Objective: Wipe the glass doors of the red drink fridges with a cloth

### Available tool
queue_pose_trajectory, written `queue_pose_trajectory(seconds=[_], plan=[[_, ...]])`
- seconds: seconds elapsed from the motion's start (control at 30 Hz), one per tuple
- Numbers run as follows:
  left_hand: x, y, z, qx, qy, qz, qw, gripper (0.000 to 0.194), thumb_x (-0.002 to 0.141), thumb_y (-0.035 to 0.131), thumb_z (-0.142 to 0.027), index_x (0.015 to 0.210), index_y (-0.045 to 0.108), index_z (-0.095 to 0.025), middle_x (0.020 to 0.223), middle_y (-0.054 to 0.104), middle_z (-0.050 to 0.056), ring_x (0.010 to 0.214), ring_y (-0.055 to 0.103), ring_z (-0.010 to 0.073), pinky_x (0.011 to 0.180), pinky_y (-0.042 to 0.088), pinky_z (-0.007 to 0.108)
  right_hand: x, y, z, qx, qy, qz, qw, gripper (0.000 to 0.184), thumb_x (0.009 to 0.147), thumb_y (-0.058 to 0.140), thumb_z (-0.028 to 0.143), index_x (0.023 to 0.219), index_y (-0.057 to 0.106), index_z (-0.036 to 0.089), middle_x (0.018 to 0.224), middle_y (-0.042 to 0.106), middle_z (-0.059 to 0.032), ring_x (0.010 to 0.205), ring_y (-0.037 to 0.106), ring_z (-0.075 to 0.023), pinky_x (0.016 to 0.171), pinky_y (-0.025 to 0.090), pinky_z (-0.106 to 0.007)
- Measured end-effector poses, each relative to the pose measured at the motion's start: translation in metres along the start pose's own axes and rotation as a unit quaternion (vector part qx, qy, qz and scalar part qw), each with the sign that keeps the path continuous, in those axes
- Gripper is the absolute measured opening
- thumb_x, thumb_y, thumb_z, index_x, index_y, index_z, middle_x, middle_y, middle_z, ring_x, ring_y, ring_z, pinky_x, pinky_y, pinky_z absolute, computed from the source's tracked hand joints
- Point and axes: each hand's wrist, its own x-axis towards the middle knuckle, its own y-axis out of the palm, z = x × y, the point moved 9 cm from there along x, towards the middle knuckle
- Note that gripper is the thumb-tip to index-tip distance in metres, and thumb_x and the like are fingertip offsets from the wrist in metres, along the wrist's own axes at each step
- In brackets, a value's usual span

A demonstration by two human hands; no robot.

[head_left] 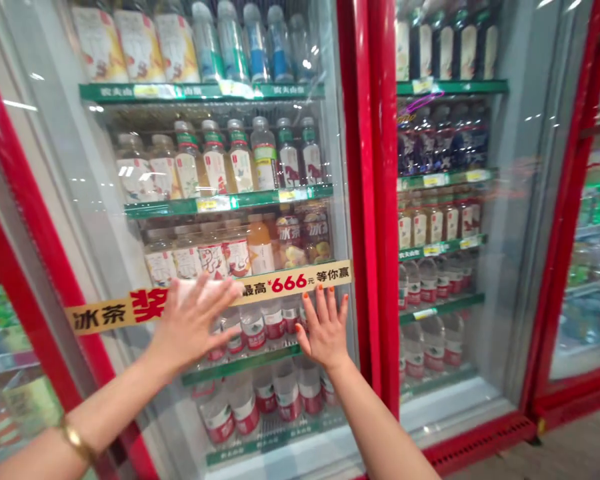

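My left hand, somewhat blurred, spreads its fingers over a folded white cloth and holds it against the glass door. Whether it is cloth or paper tissue I cannot tell. Under it runs a yellow promotional strip with black and red characters and "666"; hand and cloth cover part of the lettering. My right hand lies open on the same door, fingertips at the strip's lower edge, with nothing in it. A gold bangle circles my left wrist.
Behind the glass, green-edged shelves carry rows of bottled drinks. Red door frames border this cooler. To the right stands another cooler with bottles, and further coolers show at both edges. Floor appears at lower right.
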Motion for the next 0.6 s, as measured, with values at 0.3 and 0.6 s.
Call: queue_pose_trajectory(seconds=[0.3,0.6], plan=[[0.037,0.039,-0.091,-0.089,0.052,0.053,0.993,0.071,0.107,0.048,-0.062,0.173,0.024,-0.051,0.174,0.044,-0.014,0.173,0.013,0.0172,0.142,-0.015,0.044,-0.007,0.002,-0.007,0.018,-0.001,-0.023,1.000,0.092,0.100,0.055,0.029,0.179,0.009,0.012,0.185,0.021,-0.0231,0.174,0.014,-0.0373,0.137,0.017,-0.074],[-0.097,0.013,0.035,-0.087,-0.162,0.057,0.981,0.077,0.106,0.044,-0.072,0.173,0.012,-0.056,0.180,0.034,-0.010,0.174,0.011,0.0344,0.138,-0.014,0.069,-0.007,0.006,-0.012,0.002,0.019,0.008,1.000,0.091,0.099,0.058,0.032,0.178,0.016,0.020,0.184,0.025,-0.0210,0.172,0.021,-0.0395,0.135,0.018,-0.074]])
